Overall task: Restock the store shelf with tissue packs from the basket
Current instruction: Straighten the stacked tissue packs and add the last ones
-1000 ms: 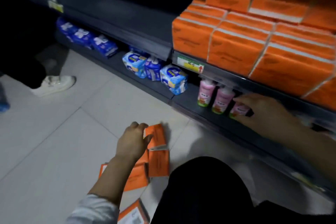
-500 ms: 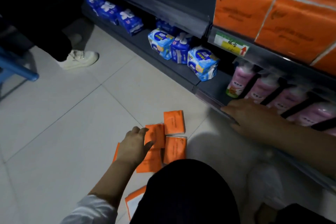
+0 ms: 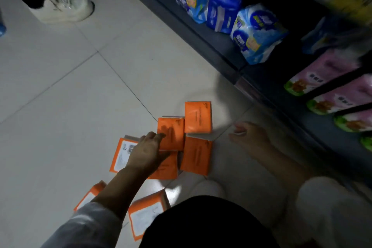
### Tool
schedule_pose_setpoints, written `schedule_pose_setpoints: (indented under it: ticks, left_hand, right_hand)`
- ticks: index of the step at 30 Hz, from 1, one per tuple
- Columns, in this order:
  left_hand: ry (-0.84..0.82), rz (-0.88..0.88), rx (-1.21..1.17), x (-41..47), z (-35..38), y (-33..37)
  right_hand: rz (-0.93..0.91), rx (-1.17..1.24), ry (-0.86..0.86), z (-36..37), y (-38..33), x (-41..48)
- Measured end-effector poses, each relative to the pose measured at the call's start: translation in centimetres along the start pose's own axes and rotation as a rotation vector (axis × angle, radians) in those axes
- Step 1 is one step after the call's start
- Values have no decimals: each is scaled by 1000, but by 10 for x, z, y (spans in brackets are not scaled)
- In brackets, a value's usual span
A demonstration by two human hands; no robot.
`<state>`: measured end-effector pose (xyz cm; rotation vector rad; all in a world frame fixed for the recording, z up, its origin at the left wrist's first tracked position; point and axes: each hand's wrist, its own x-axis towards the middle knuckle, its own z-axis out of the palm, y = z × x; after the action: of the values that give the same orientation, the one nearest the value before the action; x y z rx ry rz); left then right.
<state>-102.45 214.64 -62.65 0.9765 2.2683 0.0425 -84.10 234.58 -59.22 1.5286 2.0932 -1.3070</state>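
Several orange tissue packs lie scattered on the tiled floor in front of me. One pack is farthest, another sits on top of the pile, and a third is nearer. My left hand rests on the pile, with its fingertips on the top pack's left edge and its thumb spread below it. Motion-blurred, my right hand hovers low over the floor just right of the packs, fingers loosely curled and empty. Two packs lie label-up near my knee. No basket is in view.
The dark bottom shelf runs diagonally at the right, holding blue wrapped packs and pink packs. Another person's white shoe stands at the top left. My dark-clad knee fills the bottom centre.
My right hand has left the shelf edge and dropped towards the floor beside the orange packs. My left hand stays on the pile. The view has tilted down, so the upper shelf is out of sight.
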Motion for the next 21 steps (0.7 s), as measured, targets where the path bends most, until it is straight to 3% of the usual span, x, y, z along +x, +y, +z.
schedule_pose_setpoints:
  ticks: [4, 8, 13, 16, 21]
  left_hand:
    - [-41, 91, 83, 22, 12, 19]
    - [-127, 130, 183, 37, 34, 38]
    - [-158, 72, -2, 45, 62, 39]
    - [-165, 69, -116, 43, 67, 40]
    - [-156, 58, -307, 47, 64, 40]
  right_hand:
    - [146, 127, -79, 39, 10, 12]
    - [166, 278, -226, 68, 29, 27]
    - [279, 597, -338, 108, 50, 35]
    - [319, 661, -225, 115, 41, 33]
    - [284, 535, -60, 100, 34, 39]
